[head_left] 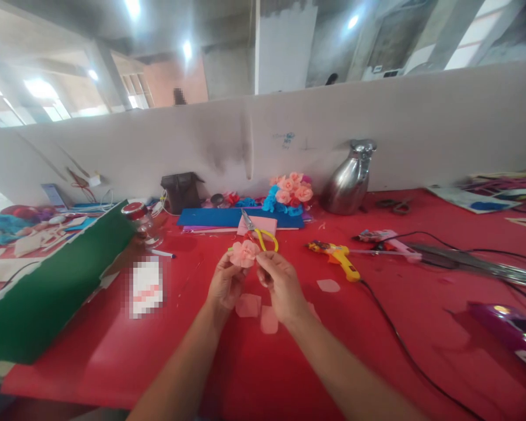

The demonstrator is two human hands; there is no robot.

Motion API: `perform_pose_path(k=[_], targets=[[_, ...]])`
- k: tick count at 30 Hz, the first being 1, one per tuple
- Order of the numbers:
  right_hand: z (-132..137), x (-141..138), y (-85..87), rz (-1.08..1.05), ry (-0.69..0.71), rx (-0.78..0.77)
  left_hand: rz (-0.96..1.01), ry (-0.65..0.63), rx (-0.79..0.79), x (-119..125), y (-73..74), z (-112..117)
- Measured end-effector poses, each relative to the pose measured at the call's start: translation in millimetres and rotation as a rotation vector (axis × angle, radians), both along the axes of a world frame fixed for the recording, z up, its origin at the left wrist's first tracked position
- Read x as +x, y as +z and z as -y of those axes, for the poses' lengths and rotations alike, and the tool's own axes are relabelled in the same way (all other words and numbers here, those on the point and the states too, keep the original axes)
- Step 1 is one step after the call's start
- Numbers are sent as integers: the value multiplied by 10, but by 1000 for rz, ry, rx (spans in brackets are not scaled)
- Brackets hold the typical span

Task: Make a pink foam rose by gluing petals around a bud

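Note:
A pink paper flower [244, 254] is held up above the red table, between both hands. My left hand [226, 283] is closed around its base from below. The fingertips of my right hand [281, 282] pinch a petal at its right edge. Just behind the flower lie scissors [268, 238] with yellow handles, their blades resting on a folded pink paper [263, 224]. Loose pink petals [269, 319] lie on the table under my hands, partly covered by the right one. Another cut petal [328, 285] sits farther right.
A yellow glue gun [339, 260] and its cord lie at right, with a pink glue gun [388, 238] behind. A steel jug [349, 181] stands near the wall, beside finished paper flowers [293, 190]. A green box [61, 286] and a glass jar [142, 222] are at left.

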State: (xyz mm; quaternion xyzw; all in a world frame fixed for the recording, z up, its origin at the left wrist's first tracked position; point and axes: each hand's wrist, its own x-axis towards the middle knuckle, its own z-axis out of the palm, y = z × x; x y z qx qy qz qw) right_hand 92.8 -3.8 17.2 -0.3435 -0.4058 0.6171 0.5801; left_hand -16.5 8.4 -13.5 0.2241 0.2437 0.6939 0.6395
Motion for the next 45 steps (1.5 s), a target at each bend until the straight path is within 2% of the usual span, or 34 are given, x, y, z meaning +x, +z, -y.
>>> perform_pose_path(k=[8,14,21,30,41,43,45], targets=[[-33,56,6,109,-90,30,3,-4,-22,-20,-30,-6],[-44,69,-12,102,-54,53,-7,-29,-14,-58,-78,-40],[-47,118,17,258,-31,197,18,-78,-21,-55,-85,-57],[-73,136,16,515,-126,358,-19,-91,-7,-66,-41,-33],[10,151,78,728,-270,748,-28,-114,-25,-51,5,-7],[6,161,78,745,-271,768,-31,-112,-29,-49,10,-4],[-1,166,73,749,-278,726,-36,-109,-37,-51,5,-6]])
